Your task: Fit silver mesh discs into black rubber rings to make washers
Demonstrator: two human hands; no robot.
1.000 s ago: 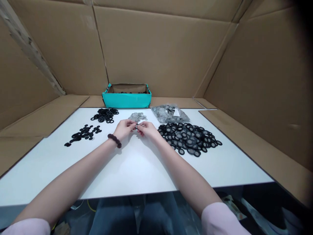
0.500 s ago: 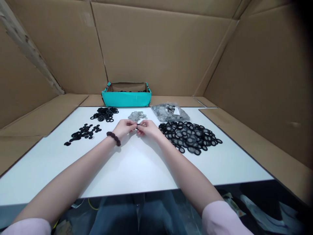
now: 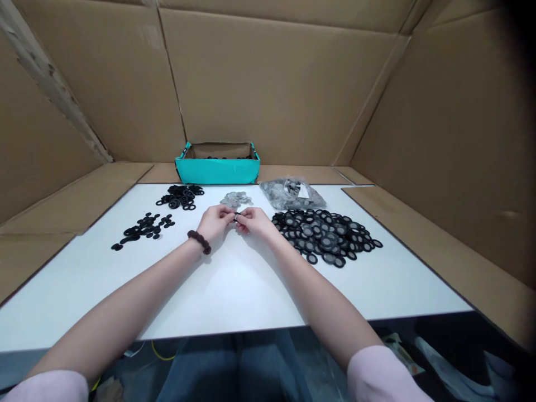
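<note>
Single head-worn view, facing forward and down, white tabletop (image 3: pixel 226 296) close below

Small dark piece (image 3: pixel 237 216), one: is being pinched between left hand (image 3: pixel 214 221) and right hand (image 3: pixel 256 222), its exact outline blurring.

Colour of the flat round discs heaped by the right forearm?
Flat round discs: black rims, grey centres; best seen in the head view.

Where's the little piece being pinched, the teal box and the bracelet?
Little piece (image 3: pixel 237 216): head view, on its visible part between the fingertips.
Teal box (image 3: pixel 216 171): head view, on its front wall.
Bracelet (image 3: pixel 200 240): head view, middle of its band.
</note>
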